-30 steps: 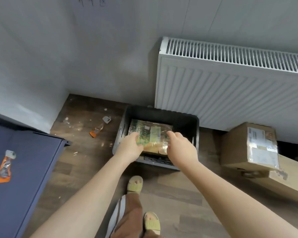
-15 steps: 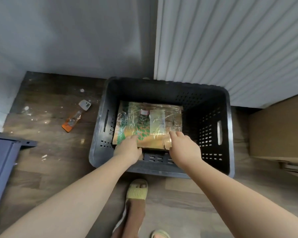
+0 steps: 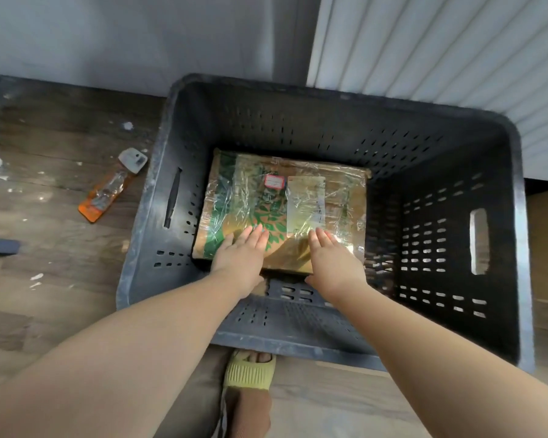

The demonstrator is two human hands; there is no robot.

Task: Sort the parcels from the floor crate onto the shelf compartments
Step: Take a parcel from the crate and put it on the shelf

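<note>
Head view: looks straight down into a dark perforated crate (image 3: 298,128) standing on the wooden floor (image 3: 45,263).
Parcel: a flat brown parcel (image 3: 282,197) with green print, wrapped in clear film, lies on the crate bottom, toward the left wall.
Left hand: the left hand (image 3: 239,259) lies with straight fingers flat on the parcel's near left top, thumb at its near edge.
Right hand: the right hand (image 3: 334,259) lies flat the same way on the near right top.
Far right: white ribbed radiator (image 3: 456,52) behind the crate.
Left of crate: orange packet (image 3: 108,194) on the floor.
Near: yellow slipper (image 3: 249,371) just beside the crate's near wall.
</note>
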